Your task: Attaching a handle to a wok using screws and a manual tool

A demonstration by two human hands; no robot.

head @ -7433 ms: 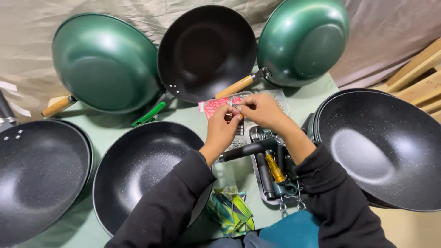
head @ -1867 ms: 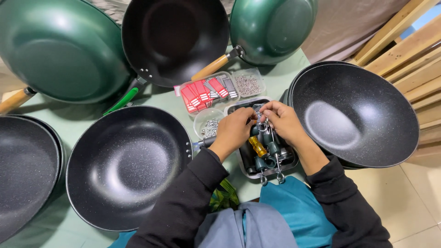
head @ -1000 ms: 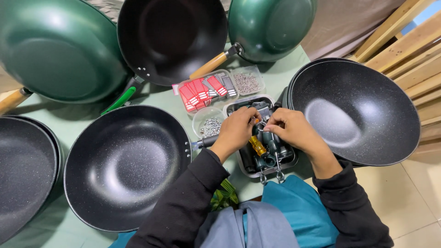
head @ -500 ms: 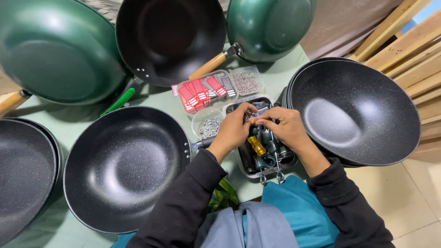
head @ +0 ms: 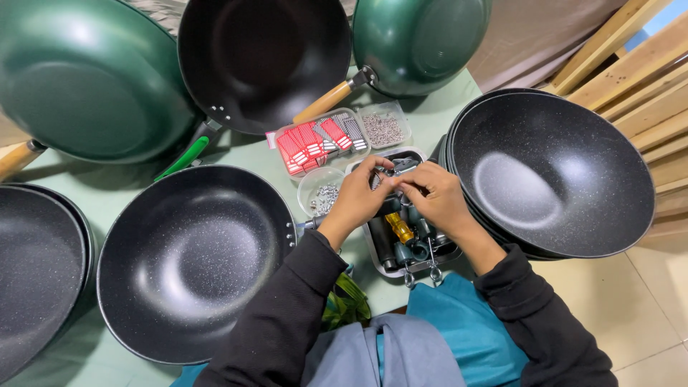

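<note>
Left hand [head: 357, 201] and right hand [head: 435, 195] brought together fingertip to fingertip above a shallow grey metal tray [head: 378, 254], fingers curled and pinched tight on a small metal part [head: 393, 176], too small and too covered to tell what kind. Below the fingers, in the tray: a ribbed brass-yellow cylinder [head: 399, 228], dark rounded handle pieces, two thin wire hooks [head: 420, 270] hanging over the near rim. Just beyond the fingertips, a clear plastic box of red-and-white packets [head: 312, 143], and further right a smaller clear box of fine silvery hardware [head: 384, 130]. Left of the fingers, a round clear cup [head: 320, 193] of shiny loose pieces. Right of the right hand, a stack of deep black pans [head: 555, 172], speckled, matte, non-stick. Left of the left hand, another speckled black pan [head: 193, 261], glossy at its centre. Far side: smooth green pan backs, one with a wooden handle [head: 323, 102], one with a green handle [head: 184, 156]. Pale green tabletop [head: 129, 183] underneath. Black sleeves on both arms.
</note>
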